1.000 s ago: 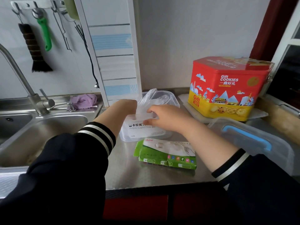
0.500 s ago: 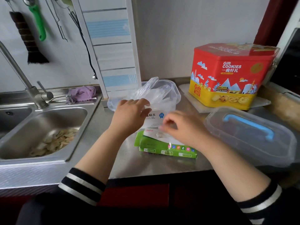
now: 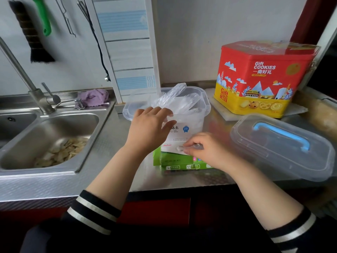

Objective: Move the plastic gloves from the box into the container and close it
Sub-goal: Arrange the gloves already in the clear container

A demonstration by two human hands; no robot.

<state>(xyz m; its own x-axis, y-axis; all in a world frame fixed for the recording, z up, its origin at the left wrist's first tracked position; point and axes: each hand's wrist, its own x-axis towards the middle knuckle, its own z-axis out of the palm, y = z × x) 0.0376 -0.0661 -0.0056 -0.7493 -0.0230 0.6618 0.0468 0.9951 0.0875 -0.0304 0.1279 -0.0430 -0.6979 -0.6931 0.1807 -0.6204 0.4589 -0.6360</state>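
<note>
A steel kitchen counter (image 3: 116, 161) runs beside a sink, with a red cookie tin at the back. Since half a second ago the right hand (image 3: 206, 150) has dropped onto the green box (image 3: 175, 161) and now pinches a fresh tuft of plastic gloves (image 3: 180, 148) at its opening, so another transfer is probably starting. The left hand (image 3: 151, 128), fingers loosely extended and holding nothing, has stayed against the front of the clear container (image 3: 193, 123), where gloves already bulge above the rim. Its lid (image 3: 280, 145) lies off to the right, so closing remains undone.
</note>
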